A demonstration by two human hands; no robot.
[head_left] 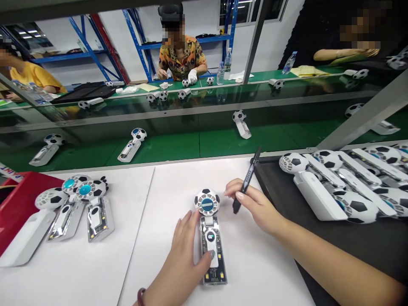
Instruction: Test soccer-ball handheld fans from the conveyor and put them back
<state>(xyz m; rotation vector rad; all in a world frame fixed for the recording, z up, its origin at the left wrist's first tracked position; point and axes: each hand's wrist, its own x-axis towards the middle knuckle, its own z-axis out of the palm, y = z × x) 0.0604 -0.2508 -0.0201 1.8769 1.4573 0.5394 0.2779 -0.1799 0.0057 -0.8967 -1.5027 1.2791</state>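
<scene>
A handheld fan (pixel 214 272) with a football-patterned head and a see-through body lies on the white work surface in front of me. Its small round display is lit. My left hand (pixel 188 250) holds the fan, thumb on the white front panel and fingers along its left side up to the head. To the right of the fan head, my right hand (pixel 251 204) grips a black marker (pixel 247 178) between thumb and fingers. The marker is tilted, its top end pointing up and away; its lower end is apart from the fan.
Several similar fans (pixel 95 216) lie at left beside a red bin (pixel 19 204). A black tray (pixel 321 238) at right holds rows of fans. Beyond runs a green conveyor belt (pixel 178 144) carrying spaced fans. Metal posts (pixel 360 114) stand over it. Co-workers (pixel 181 55) sit across.
</scene>
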